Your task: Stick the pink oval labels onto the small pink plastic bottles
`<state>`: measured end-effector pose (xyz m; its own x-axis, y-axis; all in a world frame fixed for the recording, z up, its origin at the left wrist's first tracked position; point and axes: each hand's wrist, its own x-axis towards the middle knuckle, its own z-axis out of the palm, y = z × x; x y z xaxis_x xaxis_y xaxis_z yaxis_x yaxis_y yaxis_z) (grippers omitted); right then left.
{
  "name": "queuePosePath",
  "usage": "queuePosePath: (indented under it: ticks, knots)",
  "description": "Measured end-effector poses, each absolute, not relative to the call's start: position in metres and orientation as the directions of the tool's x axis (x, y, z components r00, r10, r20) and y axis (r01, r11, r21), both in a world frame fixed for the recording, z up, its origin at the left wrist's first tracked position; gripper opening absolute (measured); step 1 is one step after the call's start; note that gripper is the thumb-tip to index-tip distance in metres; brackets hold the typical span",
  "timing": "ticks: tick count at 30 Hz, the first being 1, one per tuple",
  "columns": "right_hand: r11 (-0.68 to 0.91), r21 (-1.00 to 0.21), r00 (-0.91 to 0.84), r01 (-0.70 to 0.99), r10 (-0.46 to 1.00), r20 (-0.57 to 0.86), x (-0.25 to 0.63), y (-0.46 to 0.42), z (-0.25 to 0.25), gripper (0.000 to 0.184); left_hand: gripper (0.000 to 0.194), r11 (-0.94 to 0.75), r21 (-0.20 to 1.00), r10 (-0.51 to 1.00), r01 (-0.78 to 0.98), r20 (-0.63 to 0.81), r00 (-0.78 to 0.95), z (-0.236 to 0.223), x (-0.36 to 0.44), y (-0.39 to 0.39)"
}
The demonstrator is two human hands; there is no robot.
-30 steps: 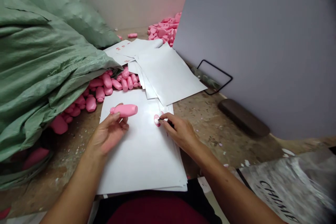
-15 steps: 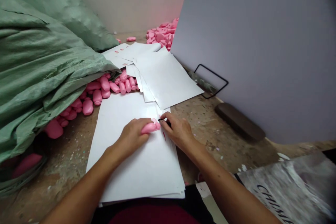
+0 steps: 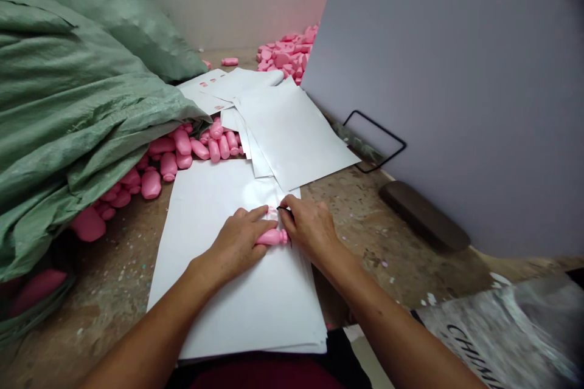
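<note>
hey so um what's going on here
A person's left hand holds a pink bottle over a stack of white sheets. The right hand pinches a small dark object beside a pink patch on the top sheet. More pink bottles lie along the edge of a green sack.

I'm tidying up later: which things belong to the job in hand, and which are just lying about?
In the job:
- pink bottle, in the left hand
- small dark tool, in the right hand
- white sheet stack beneath them

Apparently just about:
- black wire frame
- dark brown block
- lettered bag
</note>
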<state>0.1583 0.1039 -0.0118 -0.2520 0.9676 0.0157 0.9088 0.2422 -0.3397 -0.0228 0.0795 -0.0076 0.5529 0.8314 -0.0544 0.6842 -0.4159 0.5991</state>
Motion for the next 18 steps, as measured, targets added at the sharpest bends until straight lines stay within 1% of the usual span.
queuePosePath:
  ticks: [8, 13, 18]
  knots:
    - [0.240, -0.365, -0.246, 0.900, 0.969, 0.030, 0.1598, 0.1077, -0.0131, 0.022, 0.040, -0.414, 0.619, 0.838, 0.667, -0.027, 0.545, -0.0107, -0.0246, 0.0783]
    - [0.219, -0.374, -0.231, 0.901, 0.973, 0.011, 0.1594, 0.1089, -0.0131, 0.020, 0.043, -0.421, 0.602, 0.838, 0.679, -0.029, 0.545, -0.0109, -0.0246, 0.0782]
    - [0.191, -0.367, -0.208, 0.911, 0.978, -0.009, 0.1554, 0.1073, -0.0109, 0.021, 0.041, -0.424, 0.584, 0.833, 0.692, -0.049, 0.552, -0.0078, -0.0244, 0.0786]
